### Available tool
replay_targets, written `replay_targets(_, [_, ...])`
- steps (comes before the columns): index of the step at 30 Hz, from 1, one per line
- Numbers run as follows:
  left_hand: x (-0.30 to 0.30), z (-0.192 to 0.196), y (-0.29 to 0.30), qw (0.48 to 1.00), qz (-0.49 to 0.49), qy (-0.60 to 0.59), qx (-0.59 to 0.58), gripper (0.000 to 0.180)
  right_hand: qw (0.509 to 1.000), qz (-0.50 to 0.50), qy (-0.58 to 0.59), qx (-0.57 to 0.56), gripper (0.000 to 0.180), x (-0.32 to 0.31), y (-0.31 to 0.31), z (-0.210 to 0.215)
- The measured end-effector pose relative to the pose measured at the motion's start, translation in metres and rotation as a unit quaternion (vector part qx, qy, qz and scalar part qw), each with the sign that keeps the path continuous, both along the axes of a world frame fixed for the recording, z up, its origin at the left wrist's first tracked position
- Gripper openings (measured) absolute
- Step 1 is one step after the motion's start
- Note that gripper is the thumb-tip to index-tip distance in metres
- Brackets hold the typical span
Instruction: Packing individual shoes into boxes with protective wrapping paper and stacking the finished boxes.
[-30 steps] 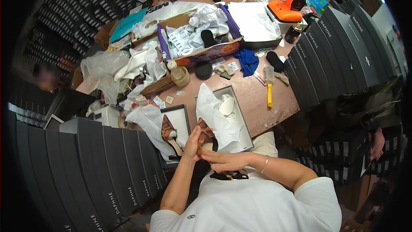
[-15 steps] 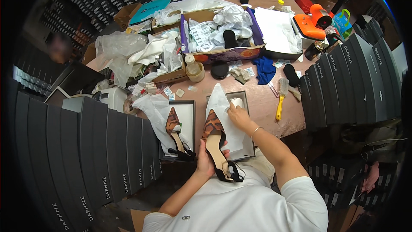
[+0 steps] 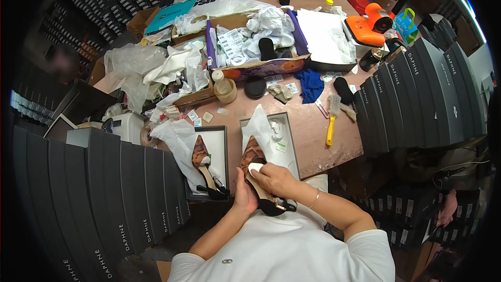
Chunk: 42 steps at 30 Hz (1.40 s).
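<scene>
1. Held shoe [image 3: 254, 149]: lies between the two hands, in front of the white shirt [image 3: 292, 245]. Its pointed, brown-and-black patterned toe is directed away from the person; its black heel end is nearest the shirt. In view, the toe overlaps the right box [image 3: 294, 149].
2. Left hand [image 3: 244, 193]: at the left side of the held shoe, cupping it along its middle. The fingers run beneath the sole and are mostly hidden.
3. Right hand [image 3: 276, 180]: above the held shoe, reaching in from the right. Thumb and fingers pinch a white pad [image 3: 255, 167] at the shoe's opening, just behind the patterned toe. Whether the pad touches the insole cannot be told.
4. Second shoe [image 3: 200, 151]: to the left of the left hand and apart from it, lying toe-away in the left box [image 3: 226, 149], with white tissue [image 3: 175, 137] beside it.
5. Right box: contains tissue paper [image 3: 258, 124] and a crumpled wad [image 3: 276, 129], both beyond the hands.
6. Counter [image 3: 347, 149]: beyond the right box, carries a yellow-handled brush [image 3: 330, 129], a blue cloth [image 3: 311, 86] and a black tin [image 3: 255, 87].
</scene>
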State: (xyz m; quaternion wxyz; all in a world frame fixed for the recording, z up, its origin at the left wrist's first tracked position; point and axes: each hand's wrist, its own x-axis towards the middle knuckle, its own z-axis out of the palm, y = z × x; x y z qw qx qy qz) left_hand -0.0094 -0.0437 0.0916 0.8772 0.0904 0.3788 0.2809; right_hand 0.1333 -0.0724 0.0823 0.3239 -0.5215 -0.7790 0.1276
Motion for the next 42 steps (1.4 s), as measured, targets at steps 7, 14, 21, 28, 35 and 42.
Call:
replay_targets(7, [-0.001,0.0,0.006,1.0,0.03,0.007,-0.004,0.075,0.995,-0.065,0.043,0.056,0.038,0.014,0.008,0.019])
replay_targets(14, [-0.003,-0.01,0.011,0.997,0.017,0.014,0.074,0.071,0.998,-0.013,0.013,-0.065,0.041,-0.007,-0.011,0.004])
replay_targets(21, [0.003,-0.01,-0.004,0.997,0.022,0.048,0.055,0.068,0.997,-0.074,0.031,-0.022,0.028,-0.013,0.003,0.007])
replay_targets(28, [-0.01,-0.011,0.013,0.999,0.034,-0.01,-0.012,0.075,0.978,-0.198,0.034,0.052,0.04,0.022,0.012,0.034])
replay_targets(35, [-0.007,-0.013,0.005,0.999,-0.004,-0.011,0.046,0.073,0.989,-0.033,0.038,-0.139,0.036,-0.009,-0.006,0.0])
replay_targets(42, [0.001,-0.03,-0.006,1.0,-0.01,0.006,0.009,0.059,0.974,-0.093,0.127,-0.165,0.031,-0.009,0.019,-0.003])
